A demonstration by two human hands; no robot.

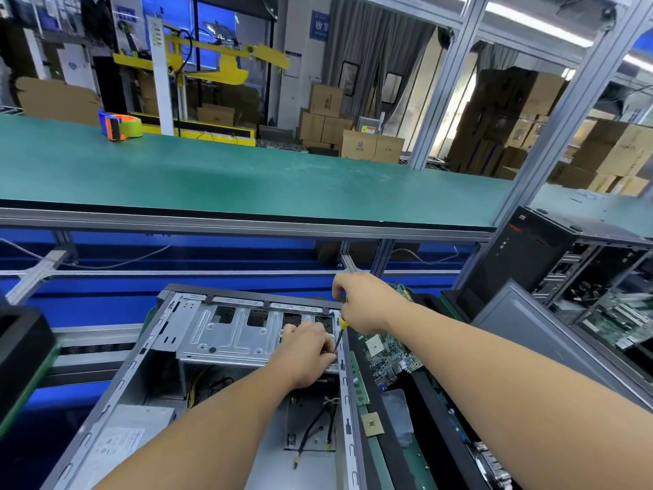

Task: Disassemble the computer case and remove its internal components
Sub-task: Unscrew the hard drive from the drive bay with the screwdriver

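An open computer case [148, 351] lies on its side in front of me, with a silver drive cage [233, 334] at its far end. My right hand [364, 302] grips a screwdriver [340, 334] with a yellow and black handle, its tip pointing down at the cage's right edge. My left hand [304, 351] rests on the cage beside the shaft, fingers curled near the tip. A power supply [120, 436] sits in the case's near left corner. Loose black cables [318, 422] lie on the case floor.
A removed motherboard [388, 351], a memory stick [358, 383] and a CPU chip [371, 424] lie right of the case. A second open tower [579, 277] stands at the right. A tape dispenser [118, 125] sits on the green shelf [247, 178] above.
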